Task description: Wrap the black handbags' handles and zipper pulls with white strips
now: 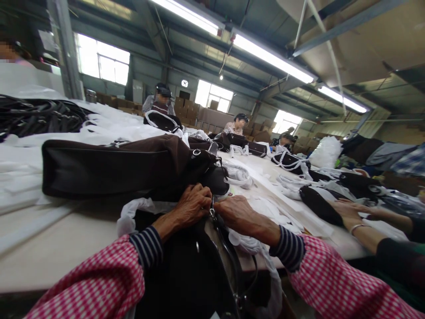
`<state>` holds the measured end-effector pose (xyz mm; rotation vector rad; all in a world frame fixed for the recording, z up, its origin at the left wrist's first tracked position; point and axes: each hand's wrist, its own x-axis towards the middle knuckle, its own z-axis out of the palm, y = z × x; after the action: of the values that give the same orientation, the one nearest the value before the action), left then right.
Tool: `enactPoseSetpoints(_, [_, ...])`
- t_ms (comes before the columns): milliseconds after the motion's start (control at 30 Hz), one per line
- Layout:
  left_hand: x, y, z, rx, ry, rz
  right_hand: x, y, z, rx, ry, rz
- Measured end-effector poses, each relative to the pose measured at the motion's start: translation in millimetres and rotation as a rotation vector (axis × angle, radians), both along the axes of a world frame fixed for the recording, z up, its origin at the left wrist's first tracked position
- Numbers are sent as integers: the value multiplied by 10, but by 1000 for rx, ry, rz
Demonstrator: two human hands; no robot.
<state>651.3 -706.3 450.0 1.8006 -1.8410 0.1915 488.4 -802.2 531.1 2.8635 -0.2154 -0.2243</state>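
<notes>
A black handbag [179, 274] with an open zipper lies in front of me, overhanging the table's near edge. My left hand [194, 204] is closed on the bag's far end, left of the zipper. Just across from it, my right hand [237, 215] is closed in a pinch beside a metal zipper fitting [211, 212]; what its fingertips hold is hidden. White wrapping [133, 212] covers a handle on the left, and more wrapped strap [252, 243] runs under my right wrist. Behind my hands lies a dark brown bag [109, 166] on its side.
Black straps [40, 115] are heaped at the far left beside white packing sheets [116, 117]. On the right, a co-worker's hands [355, 217] touch a black bag [320, 204]. More wrapped bags and people line the long table [40, 266] farther back.
</notes>
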Motion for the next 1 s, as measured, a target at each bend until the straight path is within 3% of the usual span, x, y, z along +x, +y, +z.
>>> enactPoseSetpoints(233, [-3, -5, -4, 7, -5, 10, 2, -186, -169, -103, -86, 69])
enactPoseSetpoints(400, [4, -5, -15, 8, -26, 12, 48, -121, -66, 92, -82, 8])
enactPoseSetpoints(600, [1, 14, -23, 3, -28, 24, 140, -93, -154, 145, -226, -13])
enactPoseSetpoints(833, [6, 12, -7, 4, -8, 8, -19, -223, -234, 423, -317, 101])
enactPoseSetpoints(1000, [-5, 21, 26, 27, -9, 3, -92, -204, -262, 420, -400, 45])
